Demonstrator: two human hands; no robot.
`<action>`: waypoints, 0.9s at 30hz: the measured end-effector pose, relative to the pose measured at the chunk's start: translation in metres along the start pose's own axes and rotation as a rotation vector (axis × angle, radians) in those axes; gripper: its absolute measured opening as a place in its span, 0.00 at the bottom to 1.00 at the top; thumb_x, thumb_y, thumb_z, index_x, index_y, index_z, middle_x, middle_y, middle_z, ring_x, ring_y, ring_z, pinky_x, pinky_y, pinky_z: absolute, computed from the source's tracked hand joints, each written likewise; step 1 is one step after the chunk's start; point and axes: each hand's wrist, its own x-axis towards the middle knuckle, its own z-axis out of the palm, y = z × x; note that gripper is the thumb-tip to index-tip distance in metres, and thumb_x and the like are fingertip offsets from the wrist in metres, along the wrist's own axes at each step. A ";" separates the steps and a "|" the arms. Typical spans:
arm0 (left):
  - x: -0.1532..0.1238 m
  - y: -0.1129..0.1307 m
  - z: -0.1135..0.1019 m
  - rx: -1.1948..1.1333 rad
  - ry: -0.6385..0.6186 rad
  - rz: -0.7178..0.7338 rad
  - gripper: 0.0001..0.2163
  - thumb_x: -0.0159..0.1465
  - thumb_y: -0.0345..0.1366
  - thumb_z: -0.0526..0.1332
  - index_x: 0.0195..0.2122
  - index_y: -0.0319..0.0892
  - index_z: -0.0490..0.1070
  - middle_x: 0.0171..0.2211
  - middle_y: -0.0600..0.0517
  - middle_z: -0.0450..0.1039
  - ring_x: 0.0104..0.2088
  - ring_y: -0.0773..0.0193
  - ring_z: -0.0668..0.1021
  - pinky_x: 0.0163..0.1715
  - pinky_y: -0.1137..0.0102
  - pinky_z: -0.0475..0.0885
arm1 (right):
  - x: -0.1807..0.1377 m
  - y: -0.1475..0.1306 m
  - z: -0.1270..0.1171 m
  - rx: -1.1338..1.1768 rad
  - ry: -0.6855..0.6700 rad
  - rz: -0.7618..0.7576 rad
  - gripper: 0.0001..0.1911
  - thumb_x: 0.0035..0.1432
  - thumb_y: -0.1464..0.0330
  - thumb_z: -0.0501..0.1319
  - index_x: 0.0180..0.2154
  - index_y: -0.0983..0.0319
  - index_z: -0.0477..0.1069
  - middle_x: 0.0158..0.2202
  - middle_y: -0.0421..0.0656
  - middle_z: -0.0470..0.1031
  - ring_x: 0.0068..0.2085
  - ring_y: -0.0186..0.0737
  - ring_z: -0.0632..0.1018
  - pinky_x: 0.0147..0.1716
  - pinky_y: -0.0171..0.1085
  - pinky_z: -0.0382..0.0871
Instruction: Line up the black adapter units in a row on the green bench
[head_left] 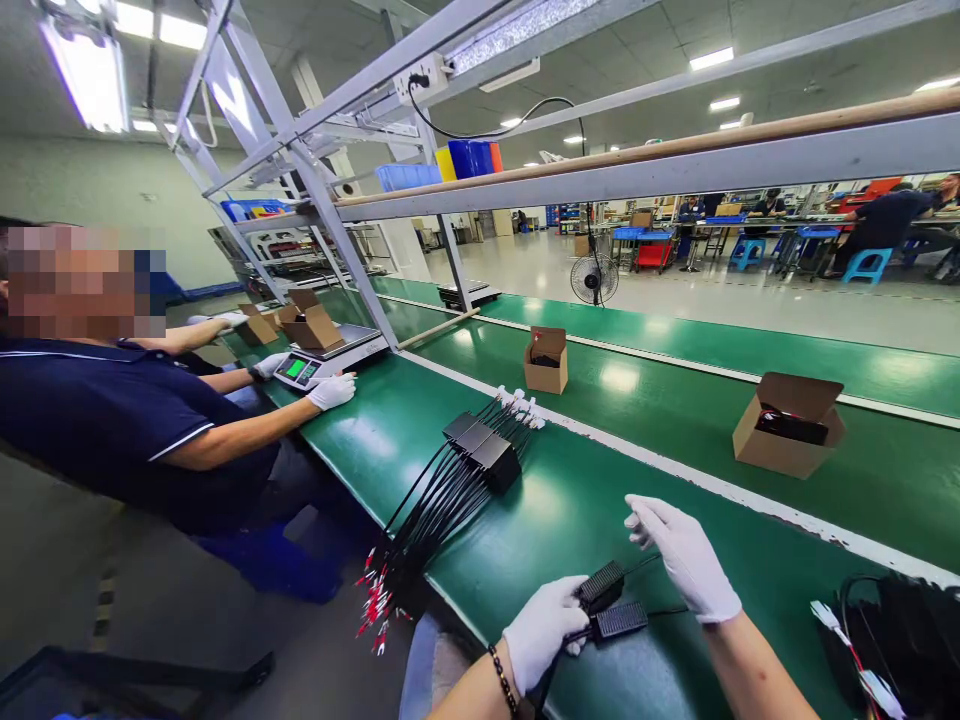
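Observation:
My left hand [541, 632], in a white glove, is closed around two small black adapter boxes [609, 602] with thin black cables, held low over the green bench [555, 500]. My right hand [679, 555], also gloved, hovers just right of them with fingers loosely spread, near a thin cable; whether it touches it I cannot tell. Farther out on the bench lies a bundle of black adapters [480, 450] with long cables, white plugs at the far end and red-tipped wires hanging over the near edge.
A seated co-worker [127, 420] at the left rests a gloved hand by a scale [319, 362] holding an open carton. Open cardboard boxes [787, 425] [545, 360] ride the green conveyor. More cabled parts [892, 640] lie at the right. A metal rack frame stands overhead.

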 end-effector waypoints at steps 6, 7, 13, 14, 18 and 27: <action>0.001 0.014 -0.018 -0.302 -0.019 -0.026 0.26 0.41 0.30 0.61 0.45 0.37 0.69 0.21 0.59 0.61 0.21 0.72 0.66 0.21 0.76 0.56 | -0.007 -0.006 0.003 -0.105 -0.123 -0.003 0.22 0.57 0.52 0.53 0.41 0.60 0.75 0.32 0.43 0.77 0.33 0.44 0.76 0.35 0.40 0.71; 0.000 0.015 -0.022 -0.334 -0.010 -0.031 0.27 0.42 0.30 0.62 0.46 0.38 0.67 0.21 0.59 0.61 0.21 0.72 0.66 0.21 0.77 0.57 | -0.010 -0.004 0.006 -0.172 -0.182 -0.034 0.21 0.58 0.54 0.51 0.40 0.59 0.75 0.34 0.43 0.77 0.35 0.44 0.76 0.37 0.41 0.70; -0.002 0.026 -0.043 -0.426 0.052 -0.033 0.23 0.51 0.31 0.63 0.50 0.38 0.65 0.24 0.56 0.65 0.17 0.77 0.64 0.15 0.81 0.50 | -0.036 0.025 0.044 -0.930 -0.542 -0.252 0.15 0.46 0.67 0.63 0.39 0.58 0.73 0.41 0.45 0.74 0.45 0.51 0.72 0.51 0.49 0.59; -0.002 0.028 -0.047 -0.425 0.062 -0.030 0.22 0.54 0.32 0.63 0.51 0.38 0.64 0.24 0.55 0.66 0.16 0.77 0.63 0.15 0.81 0.48 | -0.039 0.030 0.050 -1.028 -0.581 -0.274 0.15 0.44 0.70 0.62 0.39 0.59 0.73 0.41 0.46 0.74 0.46 0.52 0.71 0.53 0.51 0.56; -0.007 0.040 -0.067 -0.393 0.102 0.021 0.23 0.54 0.30 0.62 0.52 0.37 0.64 0.23 0.55 0.67 0.15 0.79 0.59 0.13 0.82 0.43 | -0.040 0.042 0.055 -1.177 -0.674 -0.295 0.13 0.44 0.77 0.58 0.34 0.61 0.73 0.37 0.48 0.74 0.42 0.50 0.73 0.51 0.49 0.57; -0.047 0.072 -0.077 -0.191 0.170 0.235 0.25 0.55 0.35 0.62 0.54 0.37 0.65 0.25 0.54 0.69 0.15 0.79 0.58 0.14 0.80 0.46 | -0.025 0.029 0.036 -0.683 -0.455 -0.250 0.16 0.58 0.68 0.53 0.47 0.61 0.71 0.49 0.50 0.72 0.51 0.51 0.70 0.58 0.51 0.52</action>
